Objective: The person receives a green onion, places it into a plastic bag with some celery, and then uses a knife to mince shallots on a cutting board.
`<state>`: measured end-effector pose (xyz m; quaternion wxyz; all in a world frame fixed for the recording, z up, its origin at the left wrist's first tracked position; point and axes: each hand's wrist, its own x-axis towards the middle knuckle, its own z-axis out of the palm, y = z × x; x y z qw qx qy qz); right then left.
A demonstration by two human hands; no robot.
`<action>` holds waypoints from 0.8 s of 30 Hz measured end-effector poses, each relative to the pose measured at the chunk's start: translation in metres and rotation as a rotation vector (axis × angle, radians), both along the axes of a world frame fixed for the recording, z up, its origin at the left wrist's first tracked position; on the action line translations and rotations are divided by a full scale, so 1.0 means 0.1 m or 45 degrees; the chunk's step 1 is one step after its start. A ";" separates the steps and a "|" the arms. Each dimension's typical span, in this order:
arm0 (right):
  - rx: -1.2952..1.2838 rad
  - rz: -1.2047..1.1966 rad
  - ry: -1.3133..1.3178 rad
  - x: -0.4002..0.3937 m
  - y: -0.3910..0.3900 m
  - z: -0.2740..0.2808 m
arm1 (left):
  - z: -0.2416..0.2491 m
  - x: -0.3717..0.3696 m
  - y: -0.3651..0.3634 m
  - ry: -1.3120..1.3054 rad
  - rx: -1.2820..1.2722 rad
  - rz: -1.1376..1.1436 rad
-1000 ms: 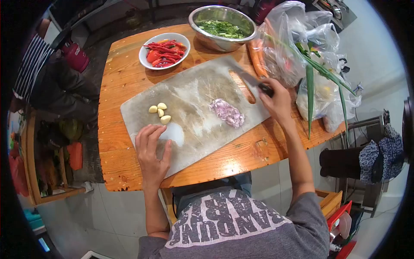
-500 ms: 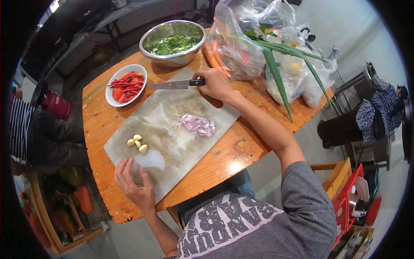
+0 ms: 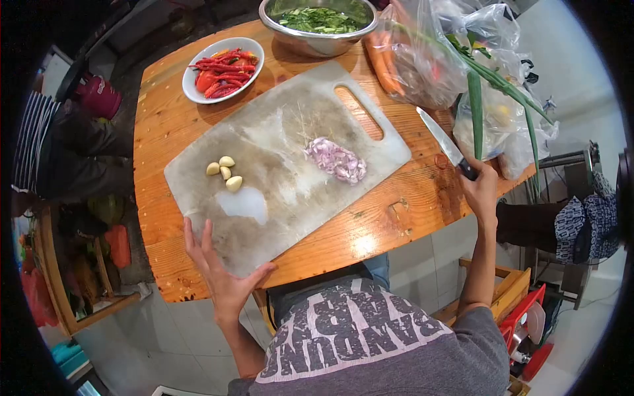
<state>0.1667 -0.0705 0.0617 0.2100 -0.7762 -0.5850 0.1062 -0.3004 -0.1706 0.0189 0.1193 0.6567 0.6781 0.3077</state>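
My right hand [image 3: 480, 185] is closed around the black handle of a knife [image 3: 444, 140], whose blade points up and away over the table's right part. My left hand [image 3: 224, 280] has its fingers spread at the near left corner of the cutting board [image 3: 277, 218], holding nothing. Several peeled garlic cloves [image 3: 226, 173] sit on the board's left side, beside a whitish patch. Sliced shallots [image 3: 335, 160] form a pile on the right half of the board, near its handle slot.
A white bowl of red chilies [image 3: 223, 69] and a steel bowl of cut greens [image 3: 319, 39] stand behind the board. Plastic bags with carrots [image 3: 386, 63] and long green leaves [image 3: 477, 109] lie at right. People stand beyond the table [image 3: 162, 231] on both sides.
My right hand has carried the knife from the board's far edge to the right. My left hand has spread at the board's corner. The view has shifted.
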 end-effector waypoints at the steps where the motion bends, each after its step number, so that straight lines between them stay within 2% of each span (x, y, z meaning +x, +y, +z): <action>1: -0.084 -0.013 0.055 -0.05 0.00 0.06 | 0.01 0.00 0.00 -0.020 -0.001 0.011; 3: -0.249 -0.045 0.166 -0.21 -0.01 0.12 | 0.04 -0.01 0.01 -0.058 0.000 0.025; 5: -0.044 0.225 0.448 -0.27 -0.04 -0.02 | 0.05 -0.05 0.03 -0.017 0.009 0.049; 7: 0.020 0.376 0.562 -0.39 -0.01 -0.09 | 0.05 -0.10 0.06 0.001 0.015 0.067; 10: 0.234 0.678 0.486 -0.63 0.11 -0.09 | 0.06 -0.18 0.09 0.002 0.006 0.094; 13: 0.245 0.778 0.110 -0.82 0.32 0.02 | 0.09 -0.21 0.11 -0.005 -0.019 0.098; 14: 0.242 0.794 0.121 -0.89 0.41 0.03 | 0.11 -0.19 0.12 -0.015 -0.015 0.080; 17: 0.279 1.039 -0.177 -0.97 0.77 0.00 | 0.11 -0.12 0.14 -0.048 0.030 0.051; 21: 0.356 1.161 -0.235 -1.06 1.13 -0.12 | -0.10 -0.05 0.16 0.071 0.086 0.077; 24: 0.311 1.226 -0.248 -1.09 1.23 -0.16 | -0.07 -0.08 0.17 0.014 0.084 0.090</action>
